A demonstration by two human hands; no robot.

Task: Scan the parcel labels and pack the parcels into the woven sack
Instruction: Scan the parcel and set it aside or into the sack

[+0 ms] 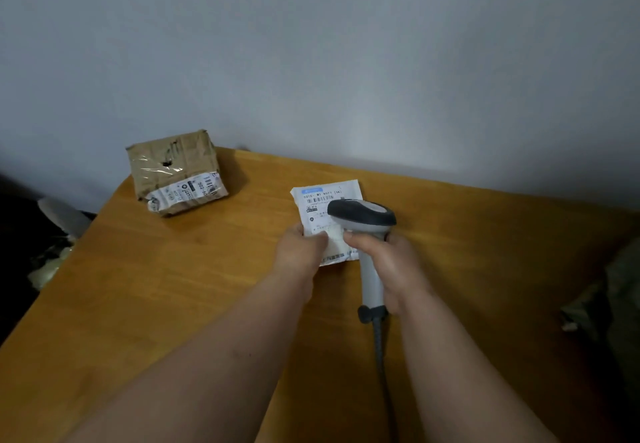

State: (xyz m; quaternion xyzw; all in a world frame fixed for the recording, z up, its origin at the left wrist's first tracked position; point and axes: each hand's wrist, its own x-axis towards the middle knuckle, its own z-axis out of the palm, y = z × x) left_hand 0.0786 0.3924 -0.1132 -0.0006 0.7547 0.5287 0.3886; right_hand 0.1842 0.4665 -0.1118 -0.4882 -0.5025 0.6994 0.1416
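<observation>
Two parcels on the wooden counter (145, 286). First: a flat white mailer (320, 212) lying near the middle, label side up, its blue header strip and barcode at the far end. Second: a brown cardboard box (173, 169) wrapped in clear tape, at the far left corner close to the wall (346, 61), tilted, with a white shipping label (187, 193) wrapping over its near lower edge. The box is well apart from the mailer, and neither hand touches it.

Left hand (301, 245) grips the mailer's near left edge, thumb on top of the label and fingers curled under, pinning it at the near end. Right hand (388, 262) is wrapped round the grey handle of a barcode scanner (363, 221). Its dark head sits just above the mailer's right half, pointing away from the person and down toward the label, and hides part of the print. The two hands are close together, nearly touching over the mailer's near edge.

Scanner cable (381, 356) runs from the butt of the handle back toward the person, between the forearms, lying on or just over the counter.

Right edge: a crumpled greenish fabric mass (613, 311), too dark and cropped to identify. Left of the counter: a dim area with a grey rounded object (64, 215) and some pale clutter below it; can't tell what they are.
</observation>
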